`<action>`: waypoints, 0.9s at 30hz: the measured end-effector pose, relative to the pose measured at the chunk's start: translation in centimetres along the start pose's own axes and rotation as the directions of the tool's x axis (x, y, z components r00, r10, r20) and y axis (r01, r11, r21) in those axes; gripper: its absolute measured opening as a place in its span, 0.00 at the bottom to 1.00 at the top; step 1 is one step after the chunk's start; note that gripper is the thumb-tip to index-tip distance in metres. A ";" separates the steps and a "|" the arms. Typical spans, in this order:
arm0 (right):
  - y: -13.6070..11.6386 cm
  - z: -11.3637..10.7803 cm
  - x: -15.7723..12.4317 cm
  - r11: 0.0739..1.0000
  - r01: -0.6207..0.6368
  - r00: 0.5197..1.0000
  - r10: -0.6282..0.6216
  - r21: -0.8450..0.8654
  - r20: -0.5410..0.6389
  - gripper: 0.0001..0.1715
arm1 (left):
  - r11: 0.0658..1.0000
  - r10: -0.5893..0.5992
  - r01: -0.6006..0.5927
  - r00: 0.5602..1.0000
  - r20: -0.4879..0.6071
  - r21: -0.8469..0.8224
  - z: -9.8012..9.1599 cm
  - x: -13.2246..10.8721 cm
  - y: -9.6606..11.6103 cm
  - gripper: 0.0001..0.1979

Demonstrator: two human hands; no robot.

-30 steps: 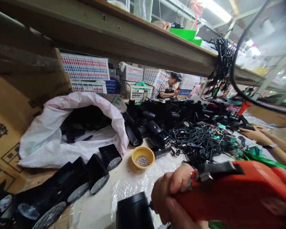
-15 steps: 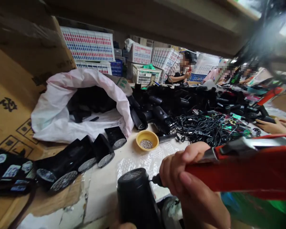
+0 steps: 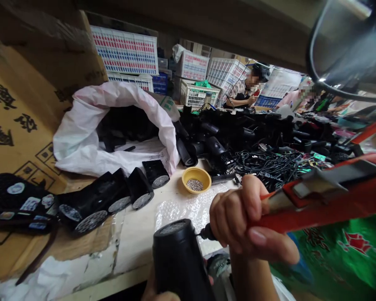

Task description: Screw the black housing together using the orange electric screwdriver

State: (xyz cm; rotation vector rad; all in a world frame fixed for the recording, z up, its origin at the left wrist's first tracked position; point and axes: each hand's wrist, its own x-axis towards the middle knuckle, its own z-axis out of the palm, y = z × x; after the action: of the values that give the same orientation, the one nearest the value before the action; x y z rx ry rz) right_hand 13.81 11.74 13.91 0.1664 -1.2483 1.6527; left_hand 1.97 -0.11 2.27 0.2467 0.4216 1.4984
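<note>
- Right hand clenched around red tool, black tip touching the dryer's end
- Left hand grasping black dryer body from below
- Yellow bowl of screws farther off

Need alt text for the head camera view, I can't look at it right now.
The right hand grips an orange-red electric screwdriver whose bit meets a black cylindrical housing, held from below by the left hand. Nearby sits a yellow bowl of small metal pieces, beside a tangle of black cables.
</note>
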 end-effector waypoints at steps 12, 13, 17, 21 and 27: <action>-3.0 4.1 0.9 0.943 0.039 0.870 -0.194 -0.330 -0.453 0.10 | 0.990 0.075 -0.065 0.994 0.074 -0.129 -0.3 1.2 0.7 0.33; -3.1 4.2 1.1 0.931 0.042 0.851 -0.224 -0.363 -0.475 0.09 | 0.977 0.095 -0.087 0.995 0.028 -0.195 0.1 1.6 1.2 0.34; -1.7 2.9 1.4 0.880 0.043 0.775 -0.328 -0.472 -0.541 0.08 | 0.932 0.107 -0.154 0.981 -0.159 -0.328 2.1 2.3 2.9 0.39; 0.5 0.4 0.6 0.825 -0.155 0.748 -0.261 -0.543 -0.610 0.12 | 0.942 0.172 -0.251 0.930 -0.325 -0.221 3.8 1.9 4.0 0.42; 0.6 -1.5 -0.6 0.791 -0.226 0.765 -0.218 -0.569 -0.606 0.20 | 0.954 0.187 -0.275 0.854 -0.485 -0.117 5.9 1.9 4.8 0.26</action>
State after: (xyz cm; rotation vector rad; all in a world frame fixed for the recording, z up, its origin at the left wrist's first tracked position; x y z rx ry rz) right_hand 14.30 12.58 12.42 -0.7722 -1.1485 1.0511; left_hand 0.10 2.72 9.40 -0.2313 0.6529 1.8282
